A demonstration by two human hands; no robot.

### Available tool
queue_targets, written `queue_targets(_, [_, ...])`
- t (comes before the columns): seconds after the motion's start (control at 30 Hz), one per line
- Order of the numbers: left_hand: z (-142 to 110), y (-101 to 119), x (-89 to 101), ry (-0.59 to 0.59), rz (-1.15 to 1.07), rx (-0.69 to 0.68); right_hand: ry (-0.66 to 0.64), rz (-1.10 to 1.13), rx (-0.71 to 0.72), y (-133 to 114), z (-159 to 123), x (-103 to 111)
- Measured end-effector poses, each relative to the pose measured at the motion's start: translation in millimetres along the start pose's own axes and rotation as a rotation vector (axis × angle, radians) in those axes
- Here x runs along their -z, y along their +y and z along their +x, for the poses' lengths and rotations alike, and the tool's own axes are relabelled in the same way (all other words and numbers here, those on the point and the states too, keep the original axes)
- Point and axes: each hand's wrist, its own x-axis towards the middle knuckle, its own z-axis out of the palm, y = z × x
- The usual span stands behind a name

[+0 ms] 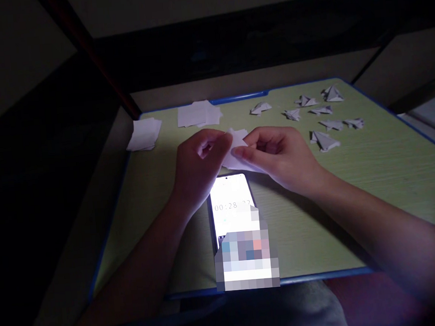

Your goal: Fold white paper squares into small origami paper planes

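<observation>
Between my two hands is a partly folded sheet of white paper (240, 162), held above the table just beyond a lit phone. My left hand (202, 159) pinches its left side, thumb on top and fingers curled behind. From the right, my right hand (282, 153) grips the same paper with thumb and forefinger. The fingers behind the sheet are partly hidden. Below the hands lies the phone (231, 197), its bright screen showing a running-time display; its lower part is blurred by blocks.
Stacks of white paper sheets lie at the table's back left (145, 134) and back middle (194, 114). Several folded paper pieces, one of them a larger folded paper (324, 140), are spread over the back right. The green table (374, 196) has a blue edge; a wall stands behind.
</observation>
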Motion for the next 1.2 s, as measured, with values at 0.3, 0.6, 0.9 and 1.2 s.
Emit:
queue_targets(0.3, [-0.1, -5.9, -5.5, 0.044, -0.062, -0.008, -0.024, 0.043, -0.012, -0.4, 2.1, 2.5])
queue_targets(0.6, [-2.2, -1.8, -7.9, 0.105, -0.033, 0.062, -0.032, 0.002, -0.038, 2.0, 3.3, 5.8])
queue_targets(0.9, [-2.4, -2.1, -7.1, 0.003, -0.025, 0.143, -0.026, -0.033, -0.067, 8.0, 2.6, 7.5])
queue_targets(1.2, [-2.6, -2.7, -5.4, 0.06, 0.025, 0.084, -0.057, -0.068, -0.059, 5.7, 1.6, 7.8])
